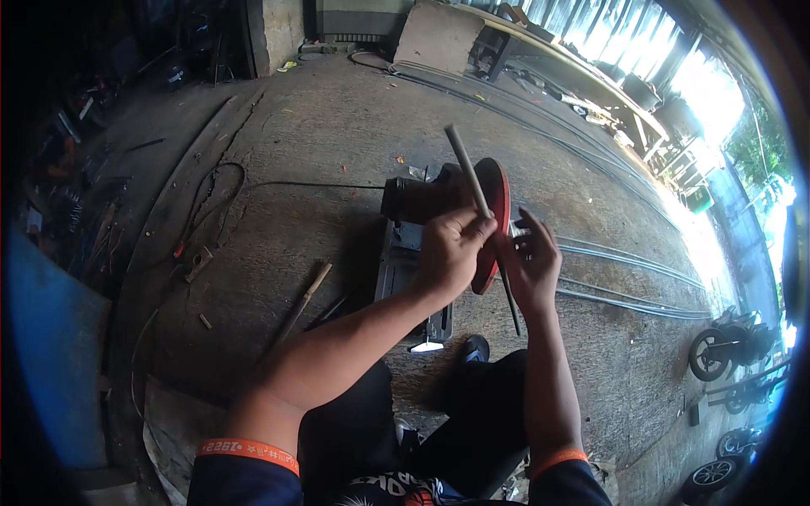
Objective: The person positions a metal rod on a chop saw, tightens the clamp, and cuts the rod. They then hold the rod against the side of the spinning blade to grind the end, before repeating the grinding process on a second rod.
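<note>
Our left hand's [454, 251] grip pinches the steeply tilted rod [464, 160] at mid-length, our right hand [533, 268] open just beside its lower half.

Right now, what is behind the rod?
A saw on the floor: its red guard and dark motor show. The left hand, gripping the rod, and the right hand cover the guard's middle.

We look down on a dusty, cracked concrete floor [337, 126]. A saw [413, 202] sits on it, a black cable [312, 185] trails off to its left, a stick [305, 297] lies near, and long rods [633, 259] run away rightward.
</note>
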A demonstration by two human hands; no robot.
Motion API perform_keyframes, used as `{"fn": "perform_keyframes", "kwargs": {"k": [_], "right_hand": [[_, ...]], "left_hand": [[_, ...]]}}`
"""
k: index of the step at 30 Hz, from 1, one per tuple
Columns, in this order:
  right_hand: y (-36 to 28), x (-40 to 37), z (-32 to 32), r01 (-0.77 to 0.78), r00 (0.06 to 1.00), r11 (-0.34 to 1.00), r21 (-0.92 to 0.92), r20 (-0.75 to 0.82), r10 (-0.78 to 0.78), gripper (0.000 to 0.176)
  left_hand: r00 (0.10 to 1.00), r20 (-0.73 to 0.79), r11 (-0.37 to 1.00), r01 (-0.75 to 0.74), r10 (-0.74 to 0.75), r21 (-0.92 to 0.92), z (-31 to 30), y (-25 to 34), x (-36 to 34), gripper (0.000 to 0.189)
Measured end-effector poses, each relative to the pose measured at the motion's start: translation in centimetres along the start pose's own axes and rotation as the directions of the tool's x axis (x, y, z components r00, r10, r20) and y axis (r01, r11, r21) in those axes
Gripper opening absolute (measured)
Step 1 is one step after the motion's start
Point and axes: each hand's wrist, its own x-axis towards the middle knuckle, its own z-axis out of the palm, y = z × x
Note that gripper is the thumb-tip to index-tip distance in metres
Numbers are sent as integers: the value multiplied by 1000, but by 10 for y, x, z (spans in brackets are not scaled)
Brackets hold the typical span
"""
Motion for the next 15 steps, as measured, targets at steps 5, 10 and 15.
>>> {"fn": "perform_keyframes", "kwargs": {"k": [5, 10, 15], "right_hand": [[-28, -30, 10, 192, 980, 981, -22, 61, -190, 8], [5, -34, 44, -420, 874, 877, 232, 365, 322, 35], [-13, -30, 48, -467, 825, 384, 797, 237, 512, 43]], "left_hand": [[960, -251, 947, 41, -126, -317, -11, 12, 18, 19], [871, -398, 876, 72, -288, -477, -45, 20, 33, 21], [847, -380, 818, 105, -372, -565, -61, 8, 39, 20]]}}
